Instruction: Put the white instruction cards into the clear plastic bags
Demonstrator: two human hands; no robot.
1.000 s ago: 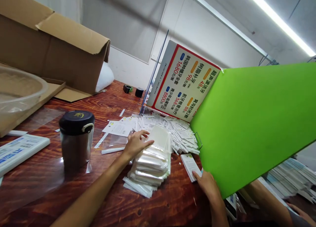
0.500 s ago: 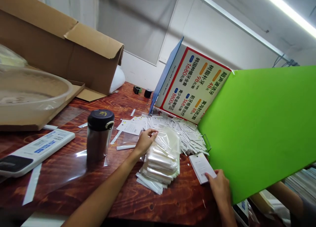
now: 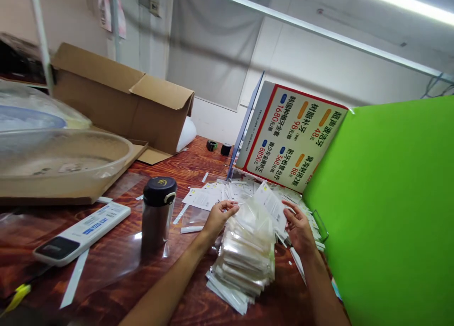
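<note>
My left hand (image 3: 219, 215) pinches the near edge of a clear plastic sleeve (image 3: 250, 212) lifted just above a tall stack of clear sleeves (image 3: 244, 262) on the wooden table. My right hand (image 3: 297, 225) holds a white printed card (image 3: 272, 207) by its lower end, tilted up with its top over the sleeve's opening. Whether the card is inside the sleeve I cannot tell. A loose heap of white cards (image 3: 230, 191) lies behind both hands.
A steel flask with a black lid (image 3: 157, 212) stands left of my left arm. A white remote-like device (image 3: 82, 232), an open cardboard box (image 3: 120, 99), a clear plastic bowl (image 3: 64, 158), a printed price sign (image 3: 292, 136) and a green board (image 3: 390, 207) ring the work area.
My right hand picked a white card off the table and brought it up to the stack. My left hand lifted the top sleeve. The camera swung left.
</note>
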